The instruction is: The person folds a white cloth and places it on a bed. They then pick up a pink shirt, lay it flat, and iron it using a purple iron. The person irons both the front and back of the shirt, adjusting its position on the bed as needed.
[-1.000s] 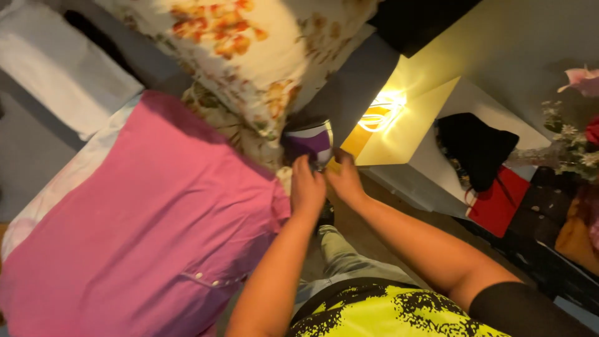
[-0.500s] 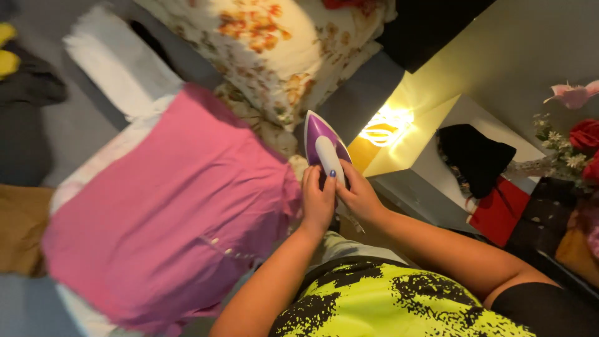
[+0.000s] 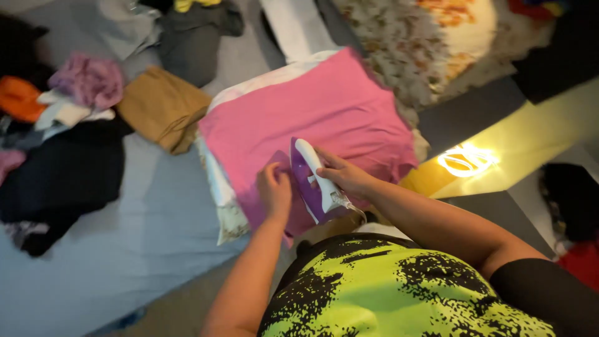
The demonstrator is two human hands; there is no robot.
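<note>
While the right hand [image 3: 340,175] closes around the white handle of a purple and white iron [image 3: 315,181], the left hand [image 3: 274,190] lies flat and open on a pink garment [image 3: 324,112], just to the left of the iron and holding nothing. The iron sits near the middle of the frame, its soleplate down on the lower edge of the pink cloth and its pointed nose aimed toward the top of the picture. The garment is spread over a white pad with a patterned border [image 3: 221,193], which peeks out along its left and upper sides; both rest on a pale blue sheet [image 3: 125,237] that fills the lower left.

Nothing here works as a true container: the clothes lie loose on the sheet. At the upper left, a heap holds an orange piece [image 3: 19,97], a mauve crumpled one [image 3: 87,78] and a white one, with a large black garment [image 3: 62,168] below them. A folded tan garment [image 3: 162,106] lies just left of the pad, and a dark grey one [image 3: 187,37] sits above it. A floral pillow [image 3: 437,43] occupies the upper right, touching the pink cloth's far edge. At the right, a glowing lamp [image 3: 465,159] shines on a yellow surface. The person's yellow-green and black patterned shirt [image 3: 387,287] fills the bottom.
</note>
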